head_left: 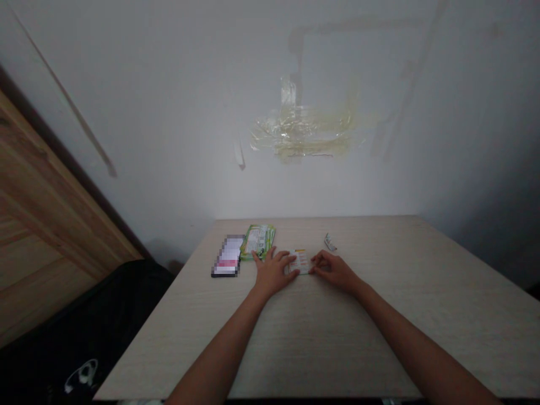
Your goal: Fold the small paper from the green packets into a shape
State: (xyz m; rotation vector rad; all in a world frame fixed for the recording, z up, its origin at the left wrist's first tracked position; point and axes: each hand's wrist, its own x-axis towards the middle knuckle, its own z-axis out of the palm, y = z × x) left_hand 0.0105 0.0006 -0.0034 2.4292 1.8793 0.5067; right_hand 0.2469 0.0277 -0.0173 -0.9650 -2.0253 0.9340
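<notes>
A small flat printed packet (300, 262), pale with reddish print and a yellowish top edge, lies on the table between my hands. My left hand (272, 273) rests with fingers spread, its fingertips and thumb over the packet's left side. At the right edge, my right hand (335, 271) has thumb and fingers pinched together on the packet. Just beyond the left fingers lies a stack of green and white printed packets (257, 241). A small crumpled scrap (330, 242) sits past the right hand.
Left of the green stack a phone (228, 257) lies flat, its screen blurred. The wooden table (329, 349) meets a wall (177, 140) with yellowed tape (307, 132). On the left are a wooden panel (42, 225) and a dark bag-like object (105, 315) with white earphones (82, 374).
</notes>
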